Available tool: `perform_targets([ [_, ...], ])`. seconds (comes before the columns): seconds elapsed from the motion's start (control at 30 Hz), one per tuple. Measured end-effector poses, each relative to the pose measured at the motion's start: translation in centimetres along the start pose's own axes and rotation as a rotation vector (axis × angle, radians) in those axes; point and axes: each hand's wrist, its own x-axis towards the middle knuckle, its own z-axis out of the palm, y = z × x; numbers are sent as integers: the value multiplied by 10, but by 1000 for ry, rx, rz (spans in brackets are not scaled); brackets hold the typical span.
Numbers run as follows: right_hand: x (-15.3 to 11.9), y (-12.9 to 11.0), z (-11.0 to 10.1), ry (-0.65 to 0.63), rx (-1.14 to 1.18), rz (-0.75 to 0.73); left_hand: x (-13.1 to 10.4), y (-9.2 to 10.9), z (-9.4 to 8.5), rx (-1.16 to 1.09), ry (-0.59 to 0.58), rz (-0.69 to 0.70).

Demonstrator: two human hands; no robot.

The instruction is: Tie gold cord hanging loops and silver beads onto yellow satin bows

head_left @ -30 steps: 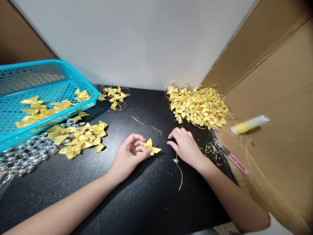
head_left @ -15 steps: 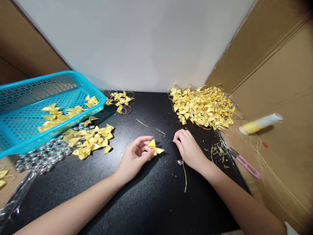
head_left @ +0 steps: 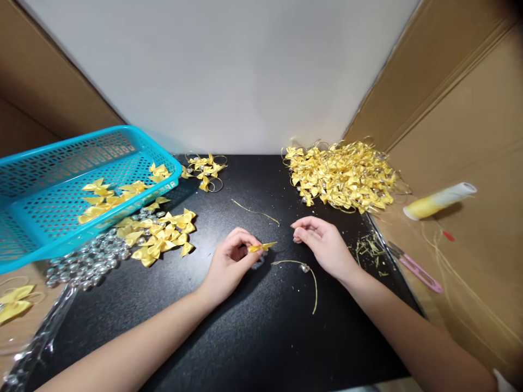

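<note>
My left hand (head_left: 235, 260) pinches a yellow ribbon bow (head_left: 261, 247) between thumb and fingertips, the bow turned edge-on. To its right, my right hand (head_left: 321, 242) hovers above the black tabletop with thumb and fingers pressed together; whatever is between them is too small to make out. Below and between the hands lies a gold cord (head_left: 314, 288) with a silver bell-like bead (head_left: 304, 268) on it. Another short gold cord (head_left: 256, 211) rests farther back. Left of my left hand is a pile of loose yellow bows (head_left: 165, 234).
A blue basket (head_left: 41, 253) holding bows stands at left, silver beads (head_left: 87, 261) before it. Finished-looking bows with loops (head_left: 339, 174) are heaped back right; a few more looped bows (head_left: 206, 166) lie back left. Cord scraps (head_left: 370, 247), a pink-handled cutter (head_left: 420, 274) and a thread cone (head_left: 439, 201) are at right.
My left hand has turned the bow from face-up to edge-on. My right hand has shifted slightly right, uncovering more of the beaded cord. The view has moved a little.
</note>
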Motion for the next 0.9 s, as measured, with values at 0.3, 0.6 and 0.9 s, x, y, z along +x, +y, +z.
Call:
perform_targets([
  [0.3, -10, -6, 6, -473, -925, -494, -3, -7, -3, -267, -8, -160],
  [0.6, -3, -4, 12, -507, -992, -527, 0, -10, -3, -268, 4, -125],
  [0.9, -12, 1, 14, -376, -943, -513, 1, -13, -5, -312, 37, -162],
])
